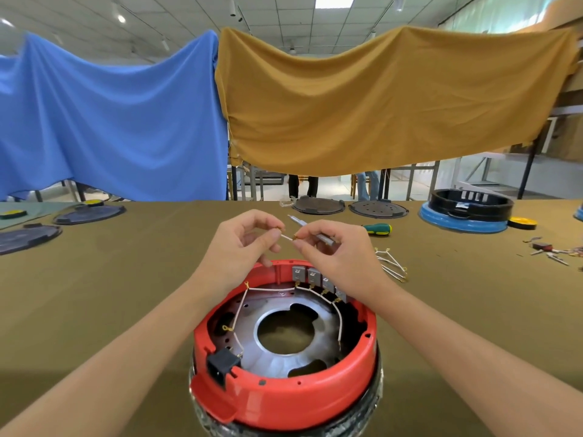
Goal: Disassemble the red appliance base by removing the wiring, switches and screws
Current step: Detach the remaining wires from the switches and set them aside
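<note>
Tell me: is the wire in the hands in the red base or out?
Out: the wire is held above the red base between both hands.

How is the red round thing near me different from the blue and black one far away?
The red base sits close, between the arms; the blue-and-black base sits far right on the table. The red base shows white wires and grey switches; none are visible in the blue-and-black one. Both are round.

1. One red appliance base (284,395) sat on the table.
2. Four grey switches (318,280) lined its far wall.
3. Two hands: left hand (243,247), right hand (340,250).
4. One green-handled screwdriver (378,229).
5. Four dark round lids (318,205), possibly more.
6. One loose wire bundle (391,266).
</note>
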Action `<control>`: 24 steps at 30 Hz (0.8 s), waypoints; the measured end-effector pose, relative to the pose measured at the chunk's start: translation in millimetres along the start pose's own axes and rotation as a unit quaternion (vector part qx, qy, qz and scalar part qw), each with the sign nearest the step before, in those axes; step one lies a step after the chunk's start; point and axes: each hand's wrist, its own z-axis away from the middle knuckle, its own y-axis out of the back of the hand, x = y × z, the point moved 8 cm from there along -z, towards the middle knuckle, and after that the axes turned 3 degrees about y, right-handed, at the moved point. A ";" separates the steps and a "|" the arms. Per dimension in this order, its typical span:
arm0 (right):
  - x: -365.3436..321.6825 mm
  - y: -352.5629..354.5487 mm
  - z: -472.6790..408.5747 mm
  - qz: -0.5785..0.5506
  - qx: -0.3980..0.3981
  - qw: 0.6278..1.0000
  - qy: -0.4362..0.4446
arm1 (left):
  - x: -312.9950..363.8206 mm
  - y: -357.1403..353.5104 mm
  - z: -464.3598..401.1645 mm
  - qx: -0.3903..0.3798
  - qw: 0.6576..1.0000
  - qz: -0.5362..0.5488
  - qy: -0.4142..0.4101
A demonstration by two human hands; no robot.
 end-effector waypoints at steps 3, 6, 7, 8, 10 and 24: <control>0.2 -0.5 -0.3 0.012 0.001 1.000 0.006 | 3.6 -0.9 1.6 -0.001 1.000 -0.017 -0.020; -2.0 -1.3 -1.0 0.037 -0.005 0.999 0.022 | 6.4 -3.8 3.5 -0.013 0.998 -0.056 -0.036; -2.7 -1.6 -1.1 0.043 -0.007 0.999 0.027 | 7.7 -4.1 3.7 -0.012 0.996 -0.071 -0.043; -3.2 -1.8 -0.9 0.048 -0.008 0.998 0.030 | 9.3 -4.1 4.0 -0.008 0.995 -0.087 -0.052; -3.5 -1.5 -1.1 0.055 -0.004 0.998 0.034 | 13.5 -4.4 5.0 0.001 0.991 -0.117 -0.072; -3.0 -6.3 -1.7 0.053 -0.037 0.998 0.025 | 24.5 -13.1 9.5 0.006 0.970 -0.207 -0.129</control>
